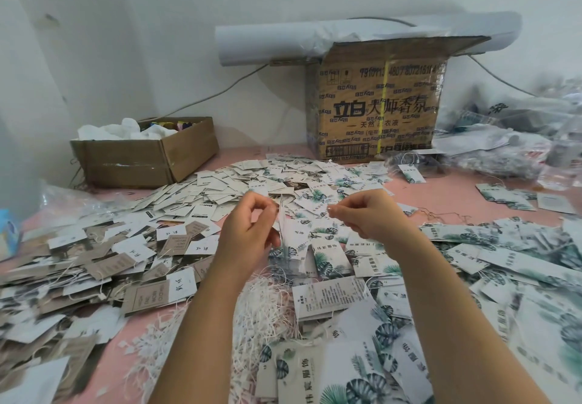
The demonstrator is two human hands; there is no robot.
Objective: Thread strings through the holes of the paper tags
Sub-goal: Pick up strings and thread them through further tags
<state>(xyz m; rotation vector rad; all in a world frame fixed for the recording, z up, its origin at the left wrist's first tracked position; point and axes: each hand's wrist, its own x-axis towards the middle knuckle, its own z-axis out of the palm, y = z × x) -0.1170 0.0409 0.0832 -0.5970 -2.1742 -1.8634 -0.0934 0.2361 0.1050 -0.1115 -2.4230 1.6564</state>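
Left hand (pixel 248 233): raised over the middle of the tabletop (pixel 441 189), fingers curled. Thumb and forefinger pinching a held tag (pixel 284 246), upright and seen edge-on. One tag or a thin stack, cannot tell. Leaf print visible at its lower end.

Right hand (pixel 373 214): level with the left, near it, not touching. Thumb and forefinger clamped on a string (pixel 328 209), tip aimed toward the top of the held tag. Rest of the string too thin to trace. Through the hole or not, cannot tell.

Both forearms bare, coming in from the near edge.

Below the hands: loose tags covering most of the pink tabletop.
- Leaf-print tags (pixel 330 261): from the middle out to the right edge and the near-right corner.
- Kraft tags (pixel 104 265): brown, mixed with white ones, toward the left edge. Some already with strings attached.
- String pile (pixel 267 306): white, tangled, near the near edge, between the two forearms.

Far-left corner: small box (pixel 141 164), cardboard, open, white crumpled material inside.

Far edge, right of the middle: large box (pixel 378 110), printed cardboard, flaps open. Paper roll (pixel 267 44), white, lying across its top.

Far-right corner: plastic bags (pixel 504 151), clear, blurred, contents unclear.

Behind the boxes: grey cable (pixel 220 91) running along the wall.
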